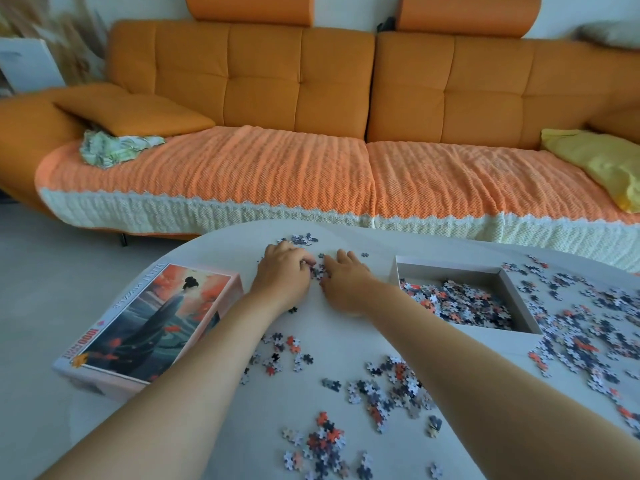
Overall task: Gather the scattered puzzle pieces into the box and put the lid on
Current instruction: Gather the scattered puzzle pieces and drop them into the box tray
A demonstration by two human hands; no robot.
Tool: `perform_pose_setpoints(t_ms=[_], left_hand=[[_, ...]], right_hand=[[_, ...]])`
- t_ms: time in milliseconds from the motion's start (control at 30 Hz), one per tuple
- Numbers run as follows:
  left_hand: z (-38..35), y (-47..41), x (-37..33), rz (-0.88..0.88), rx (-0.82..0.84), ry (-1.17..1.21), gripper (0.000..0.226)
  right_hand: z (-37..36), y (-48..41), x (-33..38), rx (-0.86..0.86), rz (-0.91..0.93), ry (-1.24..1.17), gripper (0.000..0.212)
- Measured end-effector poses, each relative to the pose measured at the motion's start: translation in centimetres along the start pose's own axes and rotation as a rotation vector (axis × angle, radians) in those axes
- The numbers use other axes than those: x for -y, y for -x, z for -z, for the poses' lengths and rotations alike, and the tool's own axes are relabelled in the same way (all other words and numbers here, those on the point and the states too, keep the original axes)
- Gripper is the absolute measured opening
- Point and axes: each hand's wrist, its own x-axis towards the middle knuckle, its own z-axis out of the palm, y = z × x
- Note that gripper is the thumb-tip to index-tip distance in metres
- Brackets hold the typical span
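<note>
Two bare hands are counted, the left hand (pixel 282 275) and the right hand (pixel 344 285), on one white rounded table (pixel 346 341). One open white cardboard box (pixel 450 263) is seen at 2 o'clock and one picture-printed cardboard lid (pixel 152 320) at 9 o'clock. The small grey, white and red puzzle pieces (pixel 391 393) are too many to be counted.

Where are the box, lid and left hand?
box (pixel 450 271): head view, inner face of the far wall.
lid (pixel 152 323): head view, middle of the printed top.
left hand (pixel 282 275): head view, back of the hand.
</note>
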Motion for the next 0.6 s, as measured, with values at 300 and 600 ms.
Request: perform_pose_setpoints(t_ms=[300,600], left_hand=[[-0.4,-5.3,0.4,0.154,0.301,-0.312,0.061],[-0.6,-4.5,0.0,-0.145,0.349,-0.231,0.055]], right_hand=[[2.2,1.2,-0.8,-0.174,-0.047,-0.136,0.038],[1.3,-2.2,-1.1,0.1,-0.234,0.045,0.069]])
